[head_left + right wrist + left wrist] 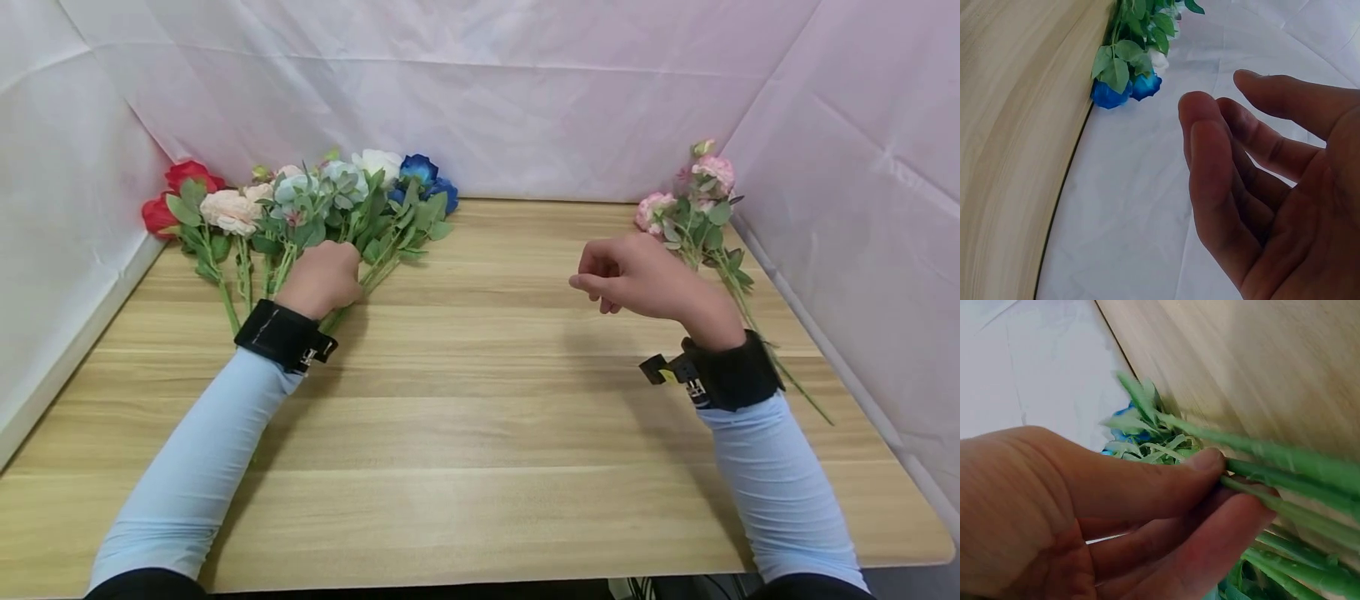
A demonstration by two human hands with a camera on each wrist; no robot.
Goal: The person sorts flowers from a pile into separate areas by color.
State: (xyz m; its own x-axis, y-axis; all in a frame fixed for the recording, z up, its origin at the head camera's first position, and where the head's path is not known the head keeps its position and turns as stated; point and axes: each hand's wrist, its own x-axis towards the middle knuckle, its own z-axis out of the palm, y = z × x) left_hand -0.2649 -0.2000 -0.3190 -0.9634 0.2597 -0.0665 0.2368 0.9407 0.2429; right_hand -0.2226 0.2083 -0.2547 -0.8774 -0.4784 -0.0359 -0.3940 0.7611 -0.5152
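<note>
My left hand (pixel 324 277) reaches into a row of artificial flowers at the table's back left and pinches green stems (pixel 1285 481) between thumb and fingers. The row holds red roses (pixel 180 187), peach and pale blooms (pixel 232 210), a white one (pixel 377 162) and blue roses (pixel 427 179). My right hand (pixel 637 275) hovers over the table's right half, fingers loosely curled and holding nothing; the right wrist view confirms an empty palm (pixel 1297 206). A pink flower sprig (pixel 697 212) lies just behind and right of that hand.
The wooden table (pixel 480 417) is enclosed by white cloth walls (pixel 480 92) at the back and both sides. The blue roses (pixel 1125 90) show far off in the right wrist view. The pink sprig's long stem (pixel 780 367) runs toward the right edge.
</note>
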